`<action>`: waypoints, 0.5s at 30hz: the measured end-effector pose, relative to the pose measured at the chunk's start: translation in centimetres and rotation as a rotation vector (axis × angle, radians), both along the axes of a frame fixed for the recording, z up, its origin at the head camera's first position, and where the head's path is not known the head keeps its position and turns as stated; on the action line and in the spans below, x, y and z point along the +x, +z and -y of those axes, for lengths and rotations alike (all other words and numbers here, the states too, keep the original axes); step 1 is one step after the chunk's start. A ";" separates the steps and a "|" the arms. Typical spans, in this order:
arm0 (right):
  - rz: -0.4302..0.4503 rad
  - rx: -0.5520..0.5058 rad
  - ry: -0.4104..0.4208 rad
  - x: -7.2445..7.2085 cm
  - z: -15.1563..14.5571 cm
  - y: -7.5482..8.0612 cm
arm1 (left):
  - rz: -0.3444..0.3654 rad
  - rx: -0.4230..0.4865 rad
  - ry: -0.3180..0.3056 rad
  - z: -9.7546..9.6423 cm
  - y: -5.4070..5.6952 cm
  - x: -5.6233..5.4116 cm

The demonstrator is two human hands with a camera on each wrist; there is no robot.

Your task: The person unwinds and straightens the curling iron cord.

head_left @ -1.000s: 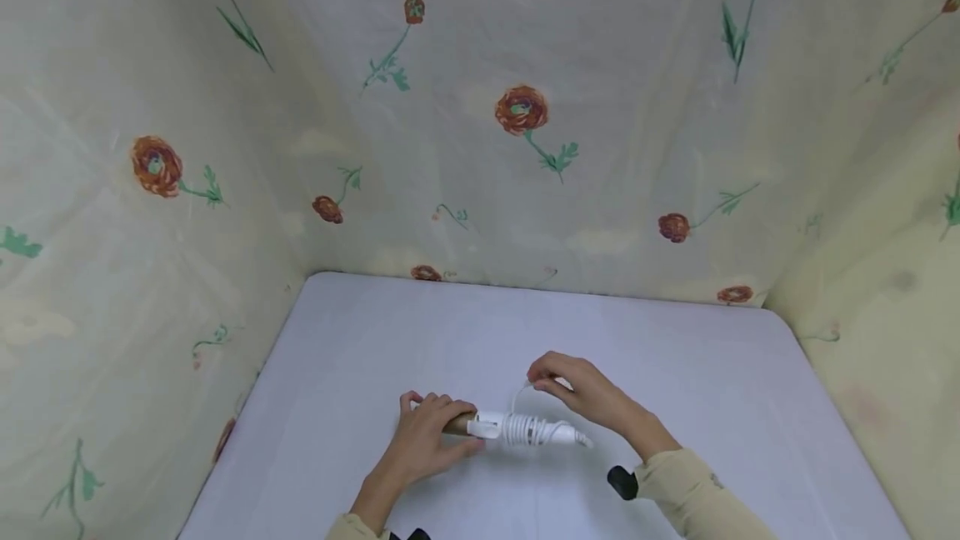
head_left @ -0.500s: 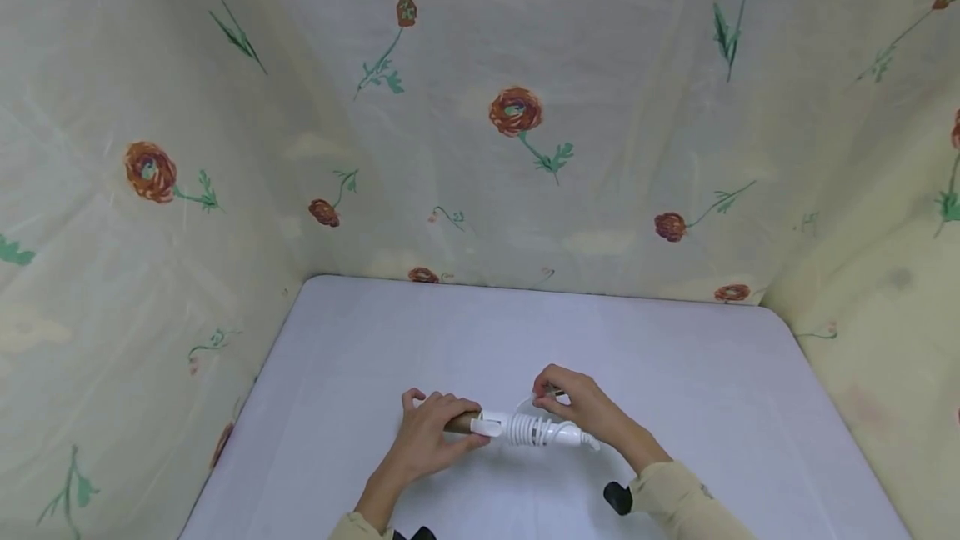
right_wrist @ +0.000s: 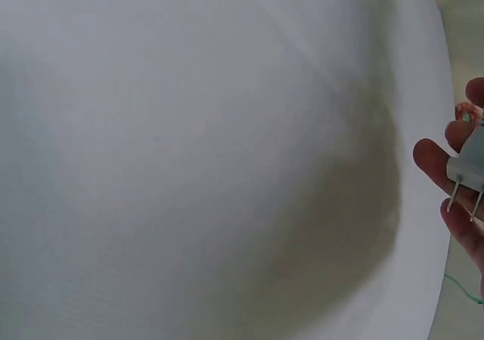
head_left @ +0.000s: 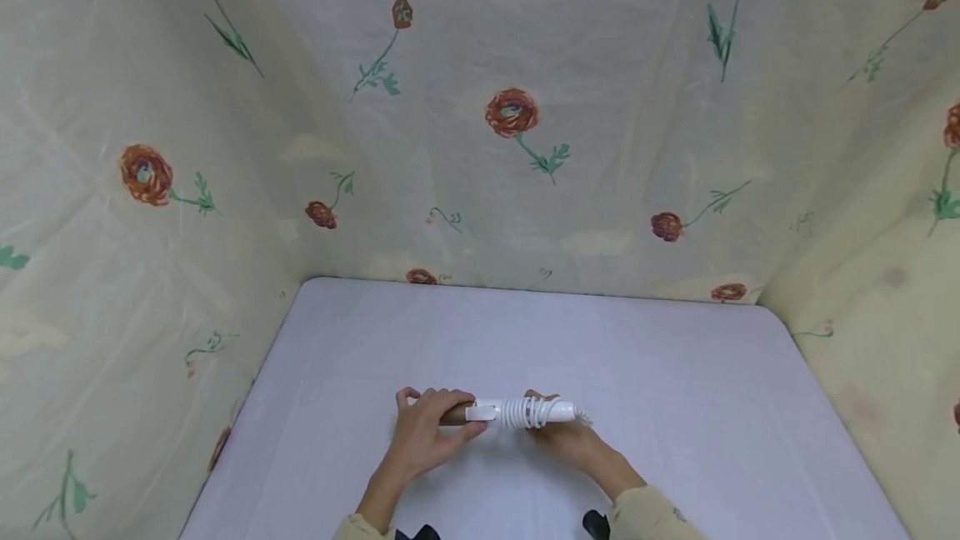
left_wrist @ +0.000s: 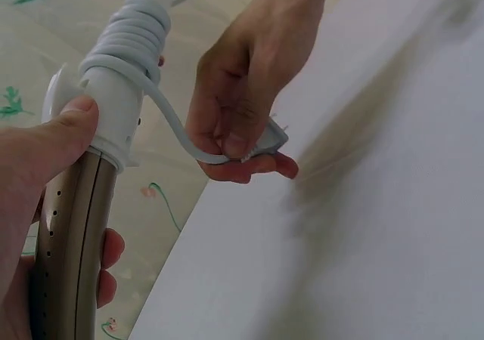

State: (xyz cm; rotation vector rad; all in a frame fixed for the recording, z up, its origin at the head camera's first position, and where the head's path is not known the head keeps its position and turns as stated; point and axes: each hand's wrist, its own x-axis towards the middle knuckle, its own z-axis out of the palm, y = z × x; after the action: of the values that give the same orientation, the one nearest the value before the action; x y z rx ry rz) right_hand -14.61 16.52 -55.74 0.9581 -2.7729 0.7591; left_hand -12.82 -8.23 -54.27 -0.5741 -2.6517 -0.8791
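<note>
My left hand (head_left: 420, 437) grips a hair iron by its brown barrel (left_wrist: 69, 242), the thumb lying on the white part beside the barrel. Its white handle (head_left: 561, 412) points right in the head view, with the white cord (left_wrist: 128, 41) wound round it in several tight coils. From the last coil a loose length runs to the plug (left_wrist: 271, 137), which my right hand (left_wrist: 253, 72) pinches between thumb and fingers. Two metal prongs (right_wrist: 454, 194) stick out of the plug in the right wrist view. In the head view the right hand is partly hidden behind the handle.
The iron is held over a white table (head_left: 480, 340) with rounded far corners. Flower-printed cloth (head_left: 465, 148) hangs behind the table and along both sides. Black wrist devices (head_left: 596, 523) sit near both sleeves.
My right hand has come down from beyond the iron to its near underside, carrying the cord round with the plug. The left hand keeps its grip, and the iron has risen slightly in view.
</note>
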 end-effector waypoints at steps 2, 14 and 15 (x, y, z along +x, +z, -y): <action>-0.053 0.030 -0.020 0.4 0.2 -0.7 | 0.000 0.006 -0.005 0.0 0.1 -0.2; -0.155 -0.022 -0.117 2.6 2.1 -2.5 | -0.026 -0.046 0.036 -0.3 0.4 -0.7; -0.169 -0.029 -0.133 2.8 2.2 -2.5 | -0.030 -0.045 0.036 -0.4 0.5 -0.7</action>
State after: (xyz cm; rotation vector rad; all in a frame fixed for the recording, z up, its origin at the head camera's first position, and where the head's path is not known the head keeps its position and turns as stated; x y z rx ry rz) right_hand -11.85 14.30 -58.20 0.7845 -2.6404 0.6641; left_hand -13.55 -7.86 -53.80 -0.5437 -2.6526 -0.7963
